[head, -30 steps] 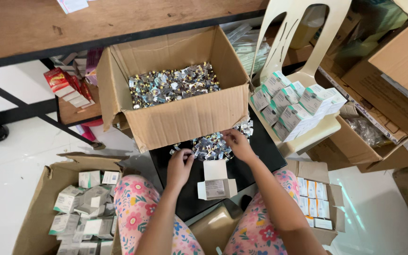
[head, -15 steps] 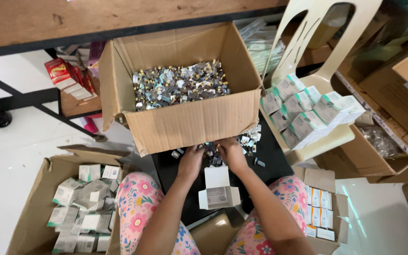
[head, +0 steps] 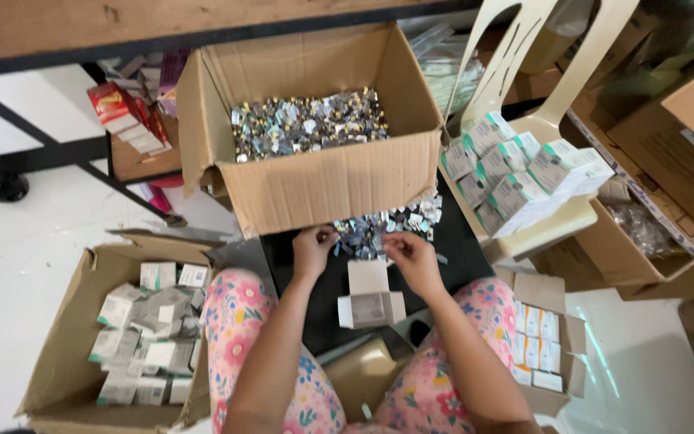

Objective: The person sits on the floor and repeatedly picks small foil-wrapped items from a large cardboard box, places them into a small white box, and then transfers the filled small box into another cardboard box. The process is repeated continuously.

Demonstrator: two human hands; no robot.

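Loose pile of small silvery packets (head: 383, 229) on black worktop (head: 459, 249), tight against front wall of big open carton (head: 323, 181); pile spreads right along carton's lower edge. Left hand (head: 312, 249) at pile's left edge, fingers curled together over a few packets; exact pinch hidden under the knuckles. Right hand (head: 411, 257) at pile's near edge, fingers bent inward, tips touching packets; cannot tell if clamped on one. Hands close, narrow gap between them.

Just below the gap: small open white box (head: 371, 296), flap up, lying on worktop, touching neither hand. Bare worktop strip only left of left hand and right of pile, toward worktop's right edge.

Big carton full of same silvery packets, flaps splayed out. Right: cream plastic chair (head: 540, 88) with stacked white-green boxes (head: 516, 173) on seat, stack near seat's front edge, close to worktop. Lower left on floor: open carton (head: 66, 337) with loose white boxes inside, beside left knee. Lower right: smaller carton (head: 560, 337) with boxes stood in rows, touching right leg. Wooden table edge along top. Brown cartons (head: 668, 193) crowd far right. White floor open at left.
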